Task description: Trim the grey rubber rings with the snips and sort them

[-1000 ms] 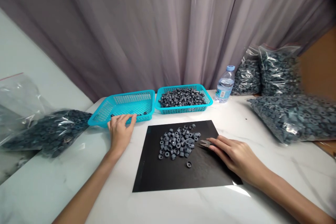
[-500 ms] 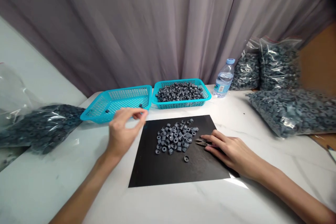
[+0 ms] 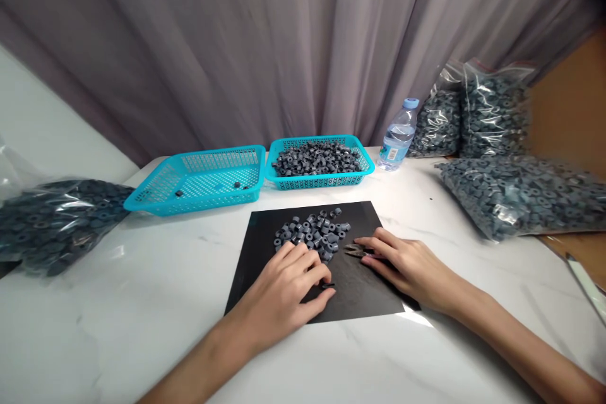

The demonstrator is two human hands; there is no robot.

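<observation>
My left hand (image 3: 291,284) lies low over the black mat (image 3: 364,300), its thumb and forefinger closed round a small grey plastic ring (image 3: 327,285). Just beyond those fingers is a pile of grey plastic rings (image 3: 315,230), partly covered by the hand. On the mat's right side, my right hand (image 3: 404,262) grips a pair of cutting pliers (image 3: 357,252), jaws pointing left toward the pile and slightly parted. Most of the pliers' handles are hidden under the palm.
Behind the mat stand a blue basket (image 3: 215,205) with a few parts and a second basket (image 3: 322,182) full of rings. A water bottle (image 3: 398,136) is to their right. Bags of parts lie left (image 3: 66,218) and right (image 3: 525,196); a grey curtain (image 3: 265,44) hangs behind.
My left hand has come from beside the left basket down and right to the mat, and now has the loose ring between its fingers. My right hand keeps the pliers; the view shifted slightly.
</observation>
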